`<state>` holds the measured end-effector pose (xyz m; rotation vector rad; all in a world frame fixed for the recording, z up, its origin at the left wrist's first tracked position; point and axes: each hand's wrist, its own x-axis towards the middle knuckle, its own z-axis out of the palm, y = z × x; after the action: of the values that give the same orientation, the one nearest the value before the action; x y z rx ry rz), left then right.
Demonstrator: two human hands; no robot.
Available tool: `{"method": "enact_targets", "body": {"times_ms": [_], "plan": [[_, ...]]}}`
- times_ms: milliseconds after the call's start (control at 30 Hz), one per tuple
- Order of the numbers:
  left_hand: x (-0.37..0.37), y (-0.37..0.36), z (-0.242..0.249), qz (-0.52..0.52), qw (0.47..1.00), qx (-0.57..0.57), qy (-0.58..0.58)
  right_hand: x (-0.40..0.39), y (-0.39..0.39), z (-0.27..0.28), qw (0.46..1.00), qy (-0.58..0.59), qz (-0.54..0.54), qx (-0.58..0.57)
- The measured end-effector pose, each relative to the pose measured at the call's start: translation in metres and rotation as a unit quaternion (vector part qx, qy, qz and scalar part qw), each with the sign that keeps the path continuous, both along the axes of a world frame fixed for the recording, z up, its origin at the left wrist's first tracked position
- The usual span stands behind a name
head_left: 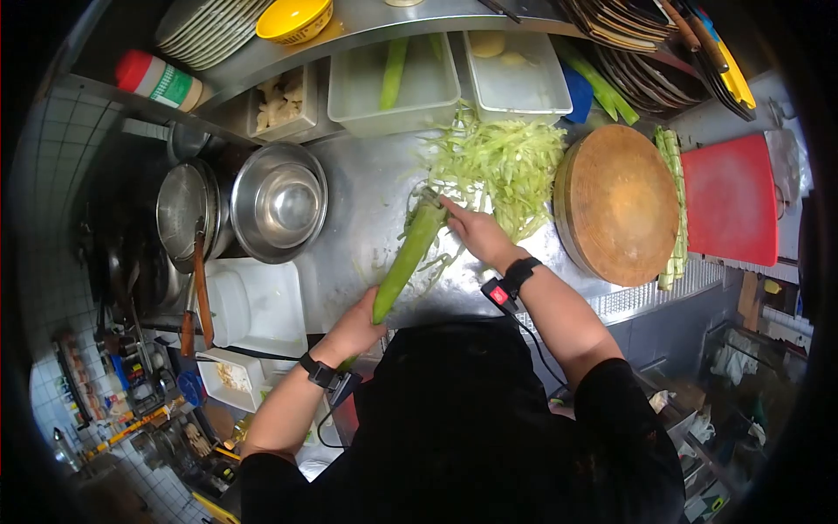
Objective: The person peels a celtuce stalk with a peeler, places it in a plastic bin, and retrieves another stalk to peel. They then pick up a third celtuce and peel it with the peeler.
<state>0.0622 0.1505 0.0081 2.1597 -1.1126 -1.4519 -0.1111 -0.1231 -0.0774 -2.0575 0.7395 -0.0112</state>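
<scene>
My left hand (356, 325) is wrapped round the lower end of a long green celtuce stem (408, 258), which slants up and away over the metal counter. At the stem's far end, my right hand (478, 234) is closed on what looks like a small peeler (430, 194), with its index finger reaching along it. The fingers cover most of this tool. Beyond my right hand lies a big heap of pale green peelings (511, 162). Loose strips of peel also lie on the counter beneath the stem.
A round wooden chopping block (621, 205) stands at right, beside a red board (731, 199). Nested steel bowls (279, 203) and a strainer (185, 210) are at left. Plastic tubs (394, 113) line the back under a shelf (367, 52) with stacked plates. A white tray (278, 306) sits front left.
</scene>
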Motion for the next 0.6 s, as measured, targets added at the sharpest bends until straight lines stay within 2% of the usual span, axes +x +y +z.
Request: {"method": "enact_targets", "body": {"times_ms": [33, 67, 100, 133, 200, 233, 300, 333, 400, 433, 467, 533, 600], "plan": [[0.002, 0.002, -0.002, 0.003, 1.0, 0.002, -0.002, -0.002, 0.005, 0.002, 1.0, -0.002, 0.003, 0.002], [0.003, 0.0, 0.002, 0.086, 0.988, 0.044, 0.121, -0.007, 0.013, 0.005, 0.999, -0.035, 0.031, 0.011], [0.004, -0.002, 0.006, 0.168, 0.952, 0.084, 0.242, -0.011, 0.022, 0.005, 0.996, -0.068, 0.058, 0.021], [0.003, -0.004, 0.01, 0.172, 0.951, 0.084, 0.241, -0.016, 0.032, 0.001, 0.988, -0.118, 0.099, 0.003], [0.0, -0.008, 0.018, 0.218, 0.931, 0.079, 0.281, -0.019, 0.052, 0.019, 0.977, -0.109, 0.177, 0.037], [0.0, -0.008, 0.017, 0.219, 0.931, 0.079, 0.281, -0.018, 0.063, 0.028, 0.977, -0.109, 0.177, 0.037], [0.0, -0.01, 0.015, 0.217, 0.924, 0.084, 0.302, -0.017, 0.077, 0.038, 0.954, -0.114, 0.278, -0.016], [0.0, -0.011, 0.016, 0.215, 0.925, 0.084, 0.303, -0.016, 0.073, 0.03, 0.955, -0.114, 0.275, -0.017], [-0.001, -0.014, 0.027, 0.231, 0.916, 0.077, 0.318, -0.009, 0.057, -0.006, 0.938, -0.224, 0.252, -0.081], [0.0, -0.01, 0.025, 0.229, 0.916, 0.081, 0.319, -0.008, 0.033, -0.041, 0.988, -0.123, 0.085, 0.042], [0.002, -0.006, 0.019, 0.211, 0.927, 0.087, 0.297, -0.009, 0.003, -0.068, 0.983, -0.016, -0.085, 0.162], [0.006, -0.004, 0.018, 0.189, 0.94, 0.088, 0.271, -0.009, -0.03, -0.04, 0.993, 0.004, -0.077, -0.088], [0.004, -0.003, 0.019, 0.211, 0.927, 0.084, 0.299, -0.015, -0.019, -0.022, 0.996, -0.03, -0.052, -0.067]]}}
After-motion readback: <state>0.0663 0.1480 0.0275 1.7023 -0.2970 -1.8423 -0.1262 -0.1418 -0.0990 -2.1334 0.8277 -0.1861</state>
